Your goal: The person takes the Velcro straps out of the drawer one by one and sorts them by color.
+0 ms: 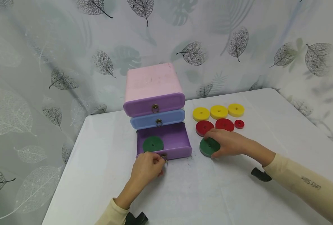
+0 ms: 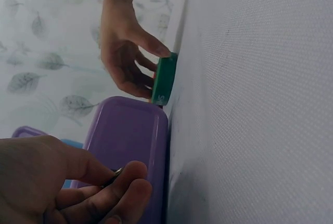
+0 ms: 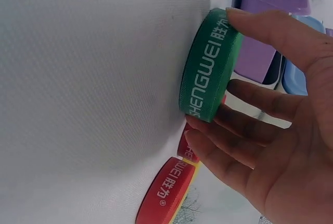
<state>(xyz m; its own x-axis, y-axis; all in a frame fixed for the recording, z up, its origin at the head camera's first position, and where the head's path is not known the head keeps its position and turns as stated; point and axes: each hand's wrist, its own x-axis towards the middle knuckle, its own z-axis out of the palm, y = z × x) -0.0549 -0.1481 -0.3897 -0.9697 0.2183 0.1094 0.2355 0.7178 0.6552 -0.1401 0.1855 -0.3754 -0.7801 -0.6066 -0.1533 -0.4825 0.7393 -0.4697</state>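
My left hand (image 1: 147, 165) pinches the metal ring pull (image 1: 164, 158) on the bottom purple drawer (image 1: 180, 152), which stands pulled out. One green tape roll (image 1: 153, 144) lies flat inside that drawer, toward its left. To the right of the drawer, my right hand (image 1: 225, 142) grips a second green tape roll (image 3: 210, 65) by its edge, thumb on one side and fingers on the other. White SHENGWEI lettering runs round this roll's rim. In the left wrist view, the ring (image 2: 117, 173) shows between left thumb and finger.
Above the drawer are a blue drawer (image 1: 144, 122), a purple top drawer (image 1: 141, 107) and a pink cabinet top (image 1: 152, 81). Behind my right hand sit red rolls (image 1: 224, 124), one smaller, and three yellow rolls (image 1: 218, 111). A leaf-patterned curtain (image 1: 160, 37) backs the white table (image 1: 104, 143).
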